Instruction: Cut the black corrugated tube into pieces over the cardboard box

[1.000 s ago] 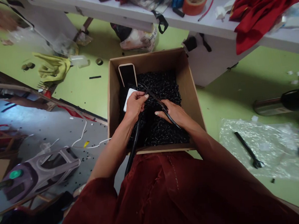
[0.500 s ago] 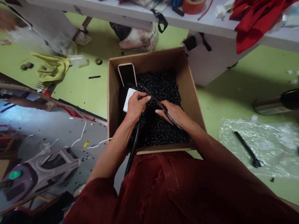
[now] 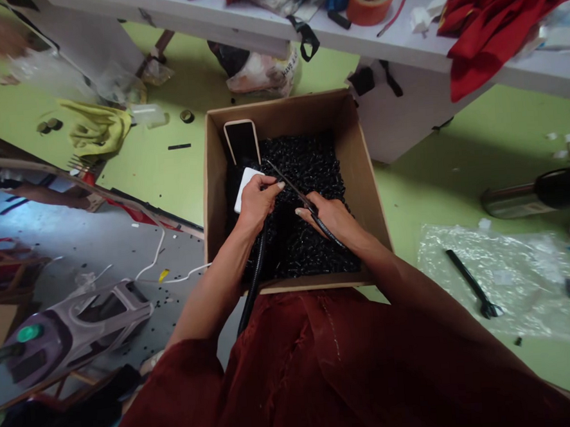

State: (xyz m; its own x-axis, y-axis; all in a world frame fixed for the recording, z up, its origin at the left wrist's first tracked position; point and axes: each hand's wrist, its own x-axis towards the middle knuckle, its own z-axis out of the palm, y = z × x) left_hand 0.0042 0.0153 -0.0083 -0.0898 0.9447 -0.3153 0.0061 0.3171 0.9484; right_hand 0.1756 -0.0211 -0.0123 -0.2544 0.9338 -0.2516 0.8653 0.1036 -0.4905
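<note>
My left hand [image 3: 259,199] is closed around a black corrugated tube [image 3: 257,273], which hangs down from the fist over the box's near edge toward my lap. Its thumb and forefinger pinch near the tube's upper end. In my right hand [image 3: 331,217] are long, narrow scissors [image 3: 290,186] with a black handle, their blades slanting up-left past the left fingertips. Both hands are over a cardboard box [image 3: 367,182] filled with small, shiny black tube pieces [image 3: 305,157]. A white rectangular block [image 3: 244,184] lies beside the left hand, partly covered by it.
A phone [image 3: 242,142] leans in the box's far left corner. Beyond stands a white table [image 3: 414,44] with orange tape [image 3: 371,1] and red cloth [image 3: 500,26]. A clear plastic bag [image 3: 531,288] and a metal flask [image 3: 511,199] lie right; a yellow cloth [image 3: 99,127] lies left.
The scissors' blades have shifted slightly up and to the left, showing more clearly beyond the left fingertips. The left hand keeps hold of the tube, nearly in place.
</note>
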